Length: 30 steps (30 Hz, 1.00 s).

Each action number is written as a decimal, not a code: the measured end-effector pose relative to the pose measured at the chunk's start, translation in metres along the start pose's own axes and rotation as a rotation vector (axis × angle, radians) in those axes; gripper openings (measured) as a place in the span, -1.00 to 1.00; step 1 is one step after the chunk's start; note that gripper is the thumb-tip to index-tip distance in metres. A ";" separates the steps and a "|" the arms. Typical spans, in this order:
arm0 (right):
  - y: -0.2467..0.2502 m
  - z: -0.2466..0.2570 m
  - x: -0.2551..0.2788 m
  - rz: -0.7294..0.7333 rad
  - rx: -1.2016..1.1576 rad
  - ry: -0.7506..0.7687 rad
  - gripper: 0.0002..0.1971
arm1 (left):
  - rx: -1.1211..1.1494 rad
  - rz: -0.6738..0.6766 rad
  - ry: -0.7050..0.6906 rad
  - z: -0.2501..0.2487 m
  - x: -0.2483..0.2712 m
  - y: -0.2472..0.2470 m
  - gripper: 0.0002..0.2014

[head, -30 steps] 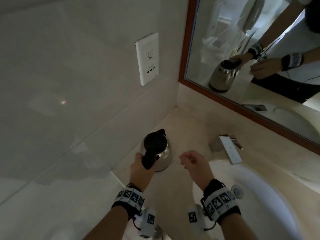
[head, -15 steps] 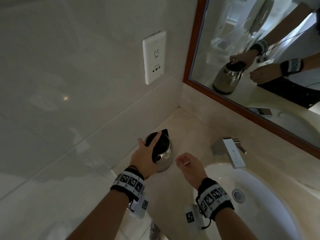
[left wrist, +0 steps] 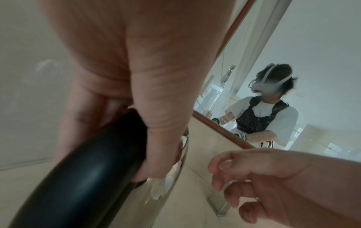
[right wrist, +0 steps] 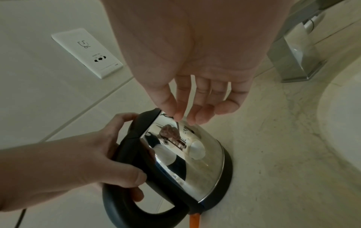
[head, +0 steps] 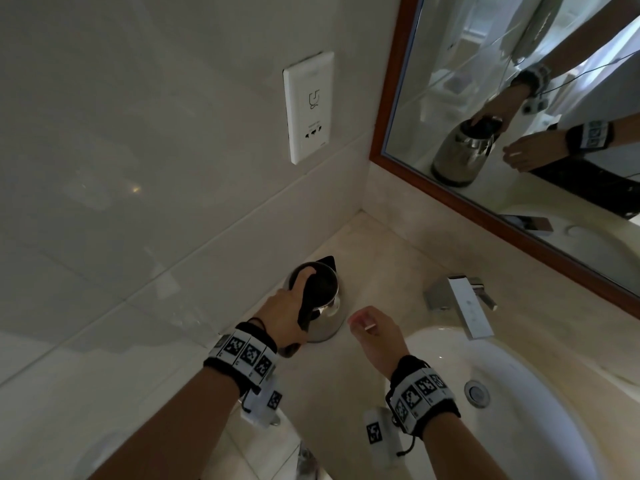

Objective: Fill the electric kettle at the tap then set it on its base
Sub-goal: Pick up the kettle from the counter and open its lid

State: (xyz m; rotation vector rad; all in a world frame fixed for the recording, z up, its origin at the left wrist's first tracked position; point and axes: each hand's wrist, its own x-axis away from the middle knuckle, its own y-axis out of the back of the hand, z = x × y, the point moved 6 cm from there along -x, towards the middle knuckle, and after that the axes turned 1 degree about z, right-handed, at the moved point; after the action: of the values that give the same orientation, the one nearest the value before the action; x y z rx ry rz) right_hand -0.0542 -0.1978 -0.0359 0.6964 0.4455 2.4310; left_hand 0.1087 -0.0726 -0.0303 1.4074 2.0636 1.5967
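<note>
The steel kettle (head: 328, 325) with a black lid and handle stands on the counter by the left wall. In the right wrist view the kettle (right wrist: 187, 154) sits on a black ring (right wrist: 227, 175) that looks like its base. My left hand (head: 285, 306) grips the handle (left wrist: 87, 177), with fingers reaching over the lid. My right hand (head: 374, 329) hovers just right of the kettle, fingers loosely curled and holding nothing. The chrome tap (head: 462, 303) stands further right, over the white basin (head: 540, 438).
A white wall socket (head: 308, 105) is above the kettle. A wood-framed mirror (head: 386, 109) runs along the back and reflects the kettle and both hands. The tiled wall is close on the left. An orange tab (right wrist: 194, 219) sticks out at the kettle's foot.
My left hand has shifted from the lower handle up towards the lid, fingers now lying over its edge. The kettle stays in place. The right hand has barely moved.
</note>
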 end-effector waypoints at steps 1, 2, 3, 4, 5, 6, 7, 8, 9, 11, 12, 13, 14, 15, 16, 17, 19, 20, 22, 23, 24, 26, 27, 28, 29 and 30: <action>0.000 -0.001 -0.001 0.003 -0.003 0.001 -0.94 | 0.017 -0.021 -0.002 0.000 0.000 0.001 0.23; 0.001 0.000 -0.001 0.006 -0.005 0.006 -0.94 | 0.035 -0.039 -0.005 -0.001 0.001 0.001 0.22; 0.002 0.001 -0.001 0.007 -0.002 0.009 -0.95 | 0.051 -0.053 -0.011 -0.002 0.002 0.002 0.20; 0.003 0.001 -0.002 0.002 0.005 0.015 -0.95 | 0.067 -0.066 -0.018 -0.004 0.004 0.004 0.18; 0.003 0.001 -0.002 0.001 0.011 0.014 -0.96 | 0.082 -0.074 -0.027 -0.006 0.006 0.005 0.16; 0.003 -0.001 -0.003 0.001 0.005 0.012 -0.97 | 0.094 -0.076 -0.031 -0.007 0.007 0.005 0.14; 0.002 -0.002 -0.003 0.005 -0.003 0.005 -0.96 | 0.104 -0.081 -0.039 -0.008 0.009 0.005 0.12; 0.001 -0.003 -0.004 0.009 -0.024 0.003 -0.92 | 0.112 -0.087 -0.051 -0.008 0.011 0.005 0.10; 0.000 -0.004 -0.005 0.020 -0.039 -0.010 -0.85 | 0.115 -0.095 -0.070 -0.009 0.013 0.004 0.07; -0.001 -0.003 -0.005 0.042 -0.058 -0.003 -0.65 | 0.112 -0.104 -0.101 -0.008 0.019 0.002 0.04; -0.001 -0.002 -0.005 0.047 -0.053 0.017 -0.55 | 0.115 -0.110 -0.110 -0.008 0.022 0.001 0.03; -0.001 -0.002 -0.004 0.069 -0.053 0.015 -0.45 | 0.127 -0.123 -0.115 -0.008 0.026 0.000 0.01; -0.002 -0.004 -0.003 0.096 -0.054 0.005 -0.29 | 0.150 -0.139 -0.113 -0.009 0.030 -0.001 0.00; -0.004 -0.008 -0.002 0.119 -0.058 -0.021 -0.04 | 0.169 -0.155 -0.109 -0.010 0.034 -0.001 -0.01; -0.004 -0.013 -0.001 0.141 -0.067 -0.051 0.19 | 0.176 -0.171 -0.107 -0.012 0.039 -0.002 -0.03; -0.004 -0.016 0.001 0.167 -0.070 -0.067 0.32 | 0.175 -0.184 -0.110 -0.015 0.044 -0.003 -0.05; -0.002 -0.020 0.009 0.201 -0.060 -0.070 0.41 | 0.170 -0.199 -0.124 -0.022 0.054 -0.005 -0.09; 0.001 -0.021 0.014 0.219 -0.073 -0.062 0.42 | 0.166 -0.202 -0.130 -0.026 0.058 -0.006 -0.11; 0.005 -0.021 0.023 0.207 -0.109 0.003 0.31 | 0.163 -0.196 -0.145 -0.035 0.064 -0.008 -0.12; 0.009 -0.021 0.028 0.183 -0.121 0.068 0.20 | 0.164 -0.187 -0.155 -0.041 0.066 -0.010 -0.12; 0.013 -0.021 0.034 0.161 -0.102 0.127 0.12 | 0.163 -0.174 -0.164 -0.046 0.068 -0.012 -0.12; 0.023 -0.027 0.048 0.130 -0.091 0.162 0.04 | 0.160 -0.154 -0.188 -0.059 0.073 -0.020 -0.13; 0.029 -0.030 0.056 0.121 -0.115 0.150 -0.03 | 0.160 -0.157 -0.203 -0.067 0.076 -0.023 -0.14; 0.035 -0.035 0.063 0.112 -0.148 0.142 -0.06 | 0.159 -0.166 -0.216 -0.073 0.079 -0.027 -0.15; 0.039 -0.043 0.069 0.101 -0.165 0.114 -0.05 | 0.154 -0.184 -0.230 -0.080 0.081 -0.030 -0.16; 0.044 -0.046 0.076 0.092 -0.152 0.105 0.00 | 0.143 -0.210 -0.245 -0.087 0.083 -0.032 -0.17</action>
State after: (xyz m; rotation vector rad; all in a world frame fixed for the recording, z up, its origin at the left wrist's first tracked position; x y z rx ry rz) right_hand -0.1525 -0.1944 -0.0245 0.5370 0.2703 2.5648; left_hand -0.0090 -0.0669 0.0108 1.3037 2.1295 1.1564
